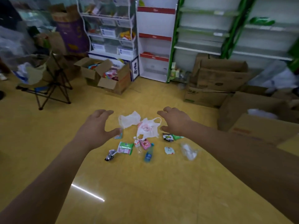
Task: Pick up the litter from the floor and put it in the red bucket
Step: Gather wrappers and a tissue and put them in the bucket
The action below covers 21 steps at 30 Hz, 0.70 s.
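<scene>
Reaching over the litter [125,147], left hand [97,125] and right hand [175,122] hold nothing, fingers [105,112] apart. Best to bend low and scoop the bags [129,120] first; no bucket shows.

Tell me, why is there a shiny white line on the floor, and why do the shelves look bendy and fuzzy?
Head view: the white line is glare, probably a lamp mirrored in the glossy yellow floor; the green shelves bend because of the wide-angle lens and are blurred, while the blue bottle in the middle looks sharper.
</scene>
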Each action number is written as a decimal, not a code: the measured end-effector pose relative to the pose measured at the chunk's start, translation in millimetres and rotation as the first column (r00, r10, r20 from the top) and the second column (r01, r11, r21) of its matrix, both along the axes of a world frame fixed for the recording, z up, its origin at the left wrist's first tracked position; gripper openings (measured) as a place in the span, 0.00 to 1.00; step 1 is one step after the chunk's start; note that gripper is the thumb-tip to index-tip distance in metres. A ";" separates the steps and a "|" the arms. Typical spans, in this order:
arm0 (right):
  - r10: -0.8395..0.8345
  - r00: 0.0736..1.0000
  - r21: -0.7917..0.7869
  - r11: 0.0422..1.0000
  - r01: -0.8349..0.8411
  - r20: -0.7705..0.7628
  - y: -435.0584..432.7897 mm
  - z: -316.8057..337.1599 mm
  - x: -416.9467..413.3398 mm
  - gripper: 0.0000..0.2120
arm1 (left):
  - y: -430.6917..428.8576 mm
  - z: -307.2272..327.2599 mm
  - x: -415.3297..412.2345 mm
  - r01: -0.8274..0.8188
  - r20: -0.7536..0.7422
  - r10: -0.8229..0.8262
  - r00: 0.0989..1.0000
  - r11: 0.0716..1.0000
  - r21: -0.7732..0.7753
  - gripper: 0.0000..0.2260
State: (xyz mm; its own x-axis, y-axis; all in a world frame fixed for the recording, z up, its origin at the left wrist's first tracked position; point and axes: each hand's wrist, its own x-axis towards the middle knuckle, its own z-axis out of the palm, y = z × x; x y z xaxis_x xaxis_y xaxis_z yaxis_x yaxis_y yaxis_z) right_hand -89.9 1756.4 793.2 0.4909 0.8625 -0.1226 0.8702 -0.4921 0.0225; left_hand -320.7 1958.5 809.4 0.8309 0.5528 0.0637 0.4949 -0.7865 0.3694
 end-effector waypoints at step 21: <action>-0.440 0.895 -0.165 0.890 0.425 -0.067 -76.4 -62.6 163.7 0.32 | 23.9 -71.9 267.2 0.390 0.011 -0.392 0.920 0.913 -0.116 0.37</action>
State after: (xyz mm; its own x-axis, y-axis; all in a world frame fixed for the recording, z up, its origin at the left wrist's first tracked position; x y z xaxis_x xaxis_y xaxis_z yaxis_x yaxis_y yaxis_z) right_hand 73.8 1680.0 730.6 0.7901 0.5369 -0.2959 0.5730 -0.8183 0.0452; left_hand -53.5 1982.4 737.5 0.9825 0.1863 0.0077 0.1615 -0.8711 0.4638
